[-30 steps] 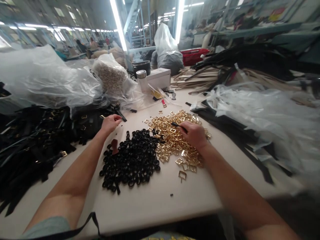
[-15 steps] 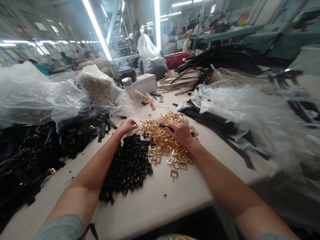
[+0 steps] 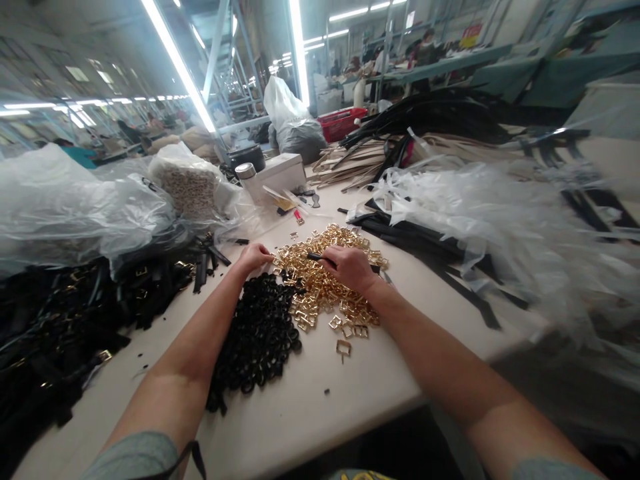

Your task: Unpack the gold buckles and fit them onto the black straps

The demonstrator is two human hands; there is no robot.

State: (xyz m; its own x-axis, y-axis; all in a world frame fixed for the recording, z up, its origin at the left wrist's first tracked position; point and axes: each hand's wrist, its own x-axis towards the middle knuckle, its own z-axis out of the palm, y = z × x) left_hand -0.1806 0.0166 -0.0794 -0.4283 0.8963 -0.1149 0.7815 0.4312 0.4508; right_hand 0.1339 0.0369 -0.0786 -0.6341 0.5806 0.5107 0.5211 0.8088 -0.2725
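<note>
My left hand [image 3: 256, 256] is closed in a pinch at the left edge of a heap of gold buckles [image 3: 320, 280]. A small gold piece, seemingly a buckle, shows at its fingertips. Over the heap, my right hand [image 3: 349, 267] wraps round a narrow black strap [image 3: 314, 257], whose end sticks out to the left; another dark bit shows past the hand's right side. Below the left hand lies a pile of black loops [image 3: 257, 333], touching the buckles. One loose buckle [image 3: 343, 349] rests nearer the front edge.
Black straps with buckles [image 3: 65, 313] are piled at left, beneath clear plastic bags [image 3: 80, 207]. A steel flask [image 3: 245, 175] and a white box [image 3: 280, 172] stand behind. To the right lie black strips [image 3: 425, 250] and crumpled plastic sheeting [image 3: 490, 213]. The table's front edge is close.
The camera view has turned slightly, moving most of the scene a little left in the picture. Both hands stay at nearly the same places by the buckles, still closed.
</note>
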